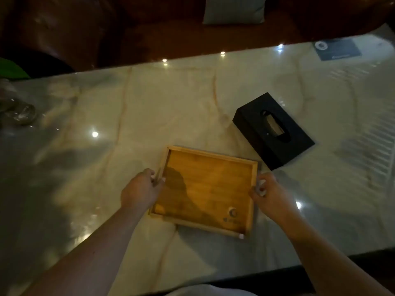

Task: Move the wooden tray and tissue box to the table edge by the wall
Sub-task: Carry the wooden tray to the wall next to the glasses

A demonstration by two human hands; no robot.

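Observation:
An empty wooden tray (210, 186) lies on the marble table (128, 116), near the front edge. My left hand (141, 190) grips its left rim, thumb inside. My right hand (268, 193) pinches its right rim. A black tissue box (252, 122) with an oval slot stands just beyond the tray's far right corner, turned at an angle, not touched by either hand.
Glassware (19, 113) sits at the table's far left. A dark printed card (335, 49) lies at the far right corner. Brown leather seating (64, 28) with a pale cushion (235, 9) runs behind the table's far edge.

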